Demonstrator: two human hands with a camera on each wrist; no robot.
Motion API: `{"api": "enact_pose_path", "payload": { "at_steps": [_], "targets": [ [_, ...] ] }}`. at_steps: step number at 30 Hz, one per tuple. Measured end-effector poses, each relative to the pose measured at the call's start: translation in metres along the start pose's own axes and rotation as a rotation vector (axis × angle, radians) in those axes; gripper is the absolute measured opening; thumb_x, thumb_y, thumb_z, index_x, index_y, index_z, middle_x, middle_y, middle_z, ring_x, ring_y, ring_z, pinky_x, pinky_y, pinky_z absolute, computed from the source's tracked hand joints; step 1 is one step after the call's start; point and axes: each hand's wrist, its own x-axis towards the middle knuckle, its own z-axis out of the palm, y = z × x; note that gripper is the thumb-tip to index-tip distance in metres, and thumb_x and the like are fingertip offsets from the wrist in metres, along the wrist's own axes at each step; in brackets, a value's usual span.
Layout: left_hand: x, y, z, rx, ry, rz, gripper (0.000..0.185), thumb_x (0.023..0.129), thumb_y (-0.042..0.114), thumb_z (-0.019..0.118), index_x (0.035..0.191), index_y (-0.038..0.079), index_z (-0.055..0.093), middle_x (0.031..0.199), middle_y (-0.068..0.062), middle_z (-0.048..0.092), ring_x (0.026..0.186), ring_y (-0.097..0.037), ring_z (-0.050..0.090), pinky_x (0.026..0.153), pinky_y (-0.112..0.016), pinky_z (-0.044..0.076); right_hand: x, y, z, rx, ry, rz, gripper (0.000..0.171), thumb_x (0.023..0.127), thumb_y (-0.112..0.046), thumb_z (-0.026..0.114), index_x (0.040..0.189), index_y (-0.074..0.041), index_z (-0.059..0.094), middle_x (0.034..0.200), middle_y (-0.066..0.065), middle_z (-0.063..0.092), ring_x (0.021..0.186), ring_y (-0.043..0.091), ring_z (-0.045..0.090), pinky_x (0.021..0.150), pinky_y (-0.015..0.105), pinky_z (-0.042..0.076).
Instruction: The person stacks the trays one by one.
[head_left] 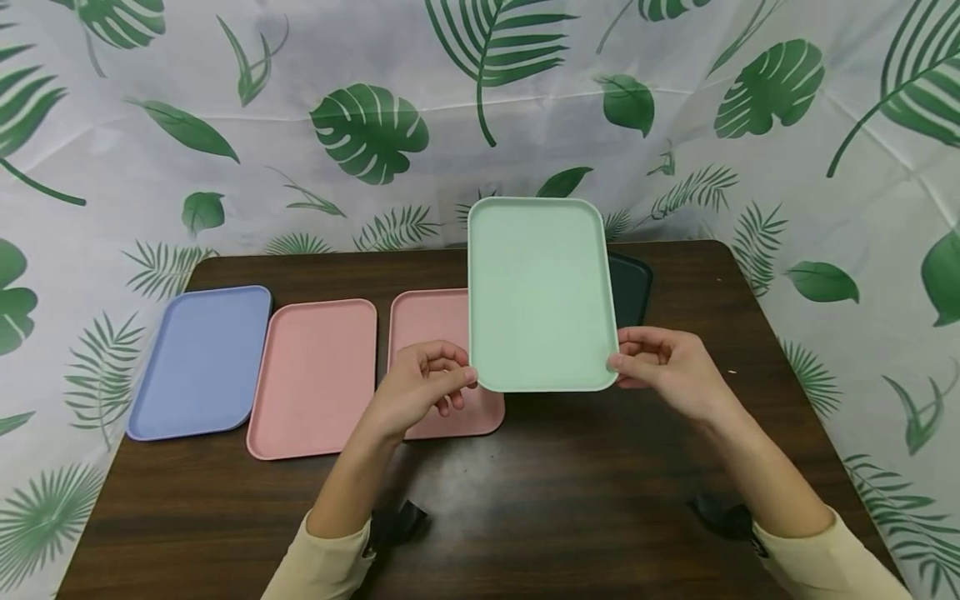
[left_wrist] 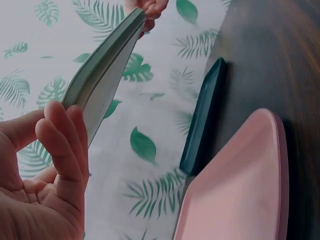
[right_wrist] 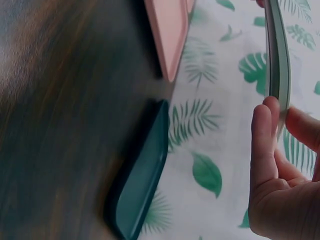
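Both hands are up off the surface point(head_left: 570, 492) with the mint-green tray point(head_left: 538, 293) between them, held tilted up on edge, its face toward the camera. Left hand point(head_left: 423, 387) pinches the near-left corner, fingers curled round the rim; right hand point(head_left: 663, 367) pinches the near-right corner the same way. The wrist views show only a thin rim caught between thumb and fingertips point(left_wrist: 62, 132). My read: rigid moulded plastic, light, smooth and a bit slick, so a corner pinch works but leaves little margin; gripping further up the long sides would resist twist better. Not fragile. Directly behind the right hand a dark green tray point(head_left: 630, 287) lies flat, mostly hidden by the held tray. Under and beyond the left hand is a pink tray point(head_left: 435, 321), further left a second pink tray point(head_left: 313, 377), then a blue tray point(head_left: 202, 358) at the far left. Leaf-print curtain point(head_left: 375, 125) sits close behind the row. Nothing blocks the open patch nearest the forearms.
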Motion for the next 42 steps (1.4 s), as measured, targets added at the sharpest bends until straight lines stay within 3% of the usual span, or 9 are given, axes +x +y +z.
{"api": "enact_pose_path", "payload": {
  "at_steps": [6,17,22,32,39,42],
  "targets": [
    [-0.013,-0.001,-0.012,0.043,0.029,-0.005,0.022,0.09,0.014,0.071,0.1,-0.004,0.062,0.081,-0.016,0.068,0.058,-0.026,0.061,0.05,-0.029,0.05,0.004,-0.003,0.015,0.031,-0.043,0.011,0.041,0.087,-0.011,0.075,0.119,0.011,0.06,0.095,0.019,0.063,0.076,0.022,0.07,0.07,0.038,0.058],
    [-0.035,-0.013,-0.026,0.006,0.108,-0.055,0.025,0.089,0.011,0.072,0.102,-0.007,0.06,0.076,-0.012,0.066,0.055,-0.016,0.059,0.048,-0.028,0.05,0.014,0.0,0.037,0.09,-0.117,0.009,0.04,0.087,-0.007,0.075,0.118,0.012,0.061,0.096,0.022,0.065,0.08,0.021,0.071,0.072,0.041,0.057],
    [-0.041,-0.02,-0.032,-0.016,0.127,-0.044,0.025,0.089,0.007,0.071,0.103,-0.009,0.058,0.078,-0.012,0.067,0.055,-0.016,0.06,0.048,-0.026,0.048,0.018,0.004,0.049,0.106,-0.128,0.024,0.038,0.086,-0.006,0.075,0.117,0.011,0.062,0.094,0.02,0.066,0.079,0.021,0.071,0.072,0.043,0.057],
    [-0.052,-0.031,-0.048,0.077,0.154,-0.074,0.024,0.09,0.01,0.071,0.099,-0.009,0.058,0.071,-0.011,0.064,0.051,-0.018,0.056,0.043,-0.027,0.042,0.023,0.013,0.074,0.095,-0.137,0.019,0.037,0.085,-0.005,0.075,0.116,0.011,0.063,0.092,0.019,0.066,0.076,0.022,0.071,0.069,0.038,0.058],
    [-0.057,-0.044,-0.057,0.088,0.181,-0.119,0.024,0.09,0.009,0.07,0.101,-0.009,0.059,0.068,-0.011,0.062,0.049,-0.015,0.052,0.042,-0.025,0.038,0.028,0.022,0.09,0.081,-0.145,0.027,0.035,0.084,-0.003,0.075,0.114,0.012,0.064,0.089,0.016,0.066,0.079,0.036,0.07,0.066,0.036,0.058],
    [-0.059,-0.05,-0.06,0.093,0.191,-0.136,0.024,0.09,0.009,0.07,0.101,-0.009,0.059,0.066,-0.013,0.059,0.049,-0.018,0.051,0.041,-0.026,0.037,0.03,0.026,0.096,0.081,-0.148,0.028,0.035,0.084,-0.002,0.076,0.114,0.012,0.064,0.089,0.016,0.066,0.077,0.036,0.07,0.067,0.04,0.058]
  ]
}}
